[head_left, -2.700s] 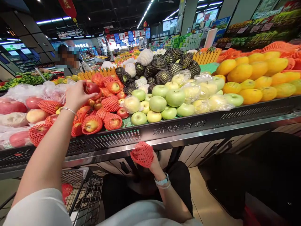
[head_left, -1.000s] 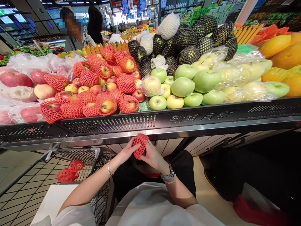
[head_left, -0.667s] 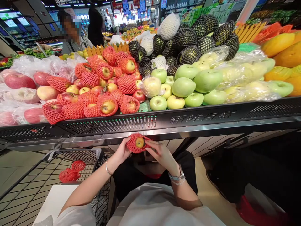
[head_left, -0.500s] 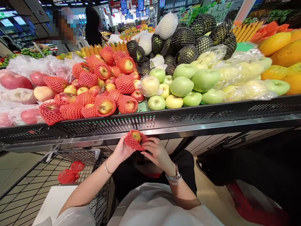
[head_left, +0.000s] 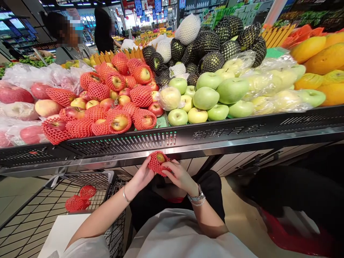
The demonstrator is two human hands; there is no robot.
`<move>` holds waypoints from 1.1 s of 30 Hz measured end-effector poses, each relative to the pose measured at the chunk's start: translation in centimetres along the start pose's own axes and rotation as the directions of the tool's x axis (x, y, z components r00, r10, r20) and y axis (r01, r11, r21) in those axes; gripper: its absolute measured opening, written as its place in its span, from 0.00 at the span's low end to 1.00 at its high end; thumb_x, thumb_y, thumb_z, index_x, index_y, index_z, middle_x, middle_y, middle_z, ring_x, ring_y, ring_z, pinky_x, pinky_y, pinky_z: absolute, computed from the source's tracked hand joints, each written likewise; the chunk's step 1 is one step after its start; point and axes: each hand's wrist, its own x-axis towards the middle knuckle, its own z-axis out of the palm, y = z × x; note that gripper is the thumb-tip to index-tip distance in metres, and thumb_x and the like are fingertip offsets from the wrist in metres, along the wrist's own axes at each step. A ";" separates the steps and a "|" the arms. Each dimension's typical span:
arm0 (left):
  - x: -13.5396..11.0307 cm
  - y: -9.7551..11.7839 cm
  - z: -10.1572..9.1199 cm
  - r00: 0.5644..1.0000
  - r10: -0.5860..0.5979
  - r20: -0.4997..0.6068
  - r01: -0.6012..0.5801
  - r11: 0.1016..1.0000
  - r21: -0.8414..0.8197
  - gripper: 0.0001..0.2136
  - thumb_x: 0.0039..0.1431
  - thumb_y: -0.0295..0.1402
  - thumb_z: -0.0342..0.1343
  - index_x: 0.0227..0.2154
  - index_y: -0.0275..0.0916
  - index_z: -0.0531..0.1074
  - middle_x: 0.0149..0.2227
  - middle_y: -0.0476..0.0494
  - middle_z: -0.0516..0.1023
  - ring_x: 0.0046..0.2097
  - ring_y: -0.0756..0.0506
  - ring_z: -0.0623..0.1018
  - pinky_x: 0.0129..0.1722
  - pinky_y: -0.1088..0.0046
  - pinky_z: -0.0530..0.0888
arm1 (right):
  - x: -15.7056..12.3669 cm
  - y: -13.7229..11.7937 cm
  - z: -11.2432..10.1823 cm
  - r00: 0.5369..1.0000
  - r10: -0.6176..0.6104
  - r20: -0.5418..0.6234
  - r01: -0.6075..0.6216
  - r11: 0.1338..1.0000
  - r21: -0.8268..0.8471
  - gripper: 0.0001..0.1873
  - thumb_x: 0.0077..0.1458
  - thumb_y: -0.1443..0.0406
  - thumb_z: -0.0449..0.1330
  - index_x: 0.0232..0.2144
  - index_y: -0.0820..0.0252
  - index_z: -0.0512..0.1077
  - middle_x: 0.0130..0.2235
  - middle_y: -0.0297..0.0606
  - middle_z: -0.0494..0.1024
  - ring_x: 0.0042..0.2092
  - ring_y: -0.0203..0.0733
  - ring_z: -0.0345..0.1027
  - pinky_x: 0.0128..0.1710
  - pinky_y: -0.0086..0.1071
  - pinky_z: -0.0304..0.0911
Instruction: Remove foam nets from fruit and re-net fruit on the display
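An apple in a red foam net (head_left: 158, 162) is held between my two hands, just in front of the metal edge of the fruit stand. My left hand (head_left: 145, 172) grips it from the left side. The fingers of my right hand (head_left: 179, 175) close on the net's right side. A yellowish part of the apple shows through the net's opening at the top. Beyond my hands lies a pile of red-netted apples (head_left: 118, 96) in a black display tray (head_left: 123, 143).
A wire shopping cart (head_left: 29, 208) at the lower left holds several red-netted fruits (head_left: 77, 201). Green apples (head_left: 206, 98), black-netted fruits (head_left: 209, 43) and orange-yellow fruits (head_left: 325, 53) fill the stand. Two people (head_left: 103, 30) are at the far left. A dark-clothed figure (head_left: 295, 190) is at my right.
The netted apple has turned slightly in my hands and shifted a little to the right. My fingers have moved on the net. A person at the far left has come more upright into view.
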 end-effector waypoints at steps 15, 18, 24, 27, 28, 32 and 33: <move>-0.7 -0.9 1.3 0.989 -0.147 -0.005 0.146 0.986 -0.085 0.20 0.61 0.48 0.49 0.46 0.40 0.74 0.51 0.43 0.76 0.49 0.44 0.75 0.44 0.70 0.71 | -0.1 2.0 3.4 0.977 0.150 -0.153 -0.059 0.877 0.477 0.51 0.52 0.52 0.64 0.66 0.55 0.38 0.65 0.51 0.54 0.66 0.51 0.50 0.65 0.47 0.49; -0.8 -1.4 1.3 0.985 -0.171 0.000 0.171 0.982 -0.086 0.20 0.60 0.48 0.49 0.45 0.39 0.75 0.51 0.43 0.77 0.50 0.44 0.75 0.45 0.71 0.71 | 0.0 1.3 4.3 0.970 0.192 -0.149 -0.074 0.818 0.570 0.60 0.44 0.50 0.68 0.66 0.53 0.34 0.63 0.52 0.57 0.64 0.51 0.54 0.64 0.47 0.52; -0.5 -2.1 0.7 0.982 -0.171 0.078 0.176 0.982 -0.069 0.21 0.56 0.50 0.56 0.43 0.38 0.77 0.52 0.42 0.77 0.54 0.43 0.73 0.55 0.69 0.67 | 0.2 0.4 4.4 0.931 0.251 -0.263 -0.012 0.745 0.667 0.62 0.41 0.46 0.68 0.66 0.52 0.35 0.62 0.51 0.58 0.62 0.50 0.57 0.63 0.47 0.54; -0.4 -2.2 0.4 0.982 -0.153 0.111 0.158 0.987 -0.036 0.24 0.53 0.54 0.58 0.45 0.40 0.77 0.54 0.42 0.75 0.55 0.43 0.72 0.53 0.69 0.69 | 0.4 0.5 4.2 0.930 0.307 -0.201 -0.061 0.669 0.740 0.65 0.37 0.45 0.69 0.66 0.52 0.35 0.60 0.51 0.61 0.60 0.51 0.62 0.60 0.46 0.58; -0.4 -2.2 0.3 0.980 -0.158 0.117 0.162 0.986 -0.025 0.25 0.52 0.54 0.58 0.44 0.41 0.77 0.54 0.42 0.75 0.54 0.43 0.73 0.52 0.69 0.69 | 0.4 0.5 4.1 0.934 0.319 -0.159 -0.090 0.643 0.761 0.65 0.37 0.46 0.70 0.66 0.52 0.35 0.58 0.49 0.64 0.58 0.50 0.64 0.59 0.45 0.60; -0.1 -2.2 -0.2 0.961 -0.246 0.124 0.246 0.969 0.009 0.23 0.51 0.53 0.59 0.43 0.41 0.77 0.48 0.42 0.78 0.48 0.45 0.76 0.50 0.69 0.71 | 0.6 0.2 3.5 0.883 0.418 -0.213 -0.142 0.671 0.728 0.60 0.39 0.54 0.71 0.66 0.53 0.40 0.53 0.44 0.69 0.53 0.46 0.68 0.57 0.42 0.63; 0.0 -2.2 -0.3 0.954 -0.275 0.118 0.274 0.961 0.028 0.23 0.51 0.53 0.59 0.42 0.40 0.77 0.45 0.43 0.79 0.45 0.46 0.76 0.48 0.69 0.72 | 0.7 0.0 3.2 0.848 0.456 -0.269 -0.151 0.695 0.703 0.58 0.40 0.57 0.71 0.66 0.53 0.41 0.52 0.43 0.69 0.52 0.45 0.68 0.57 0.41 0.63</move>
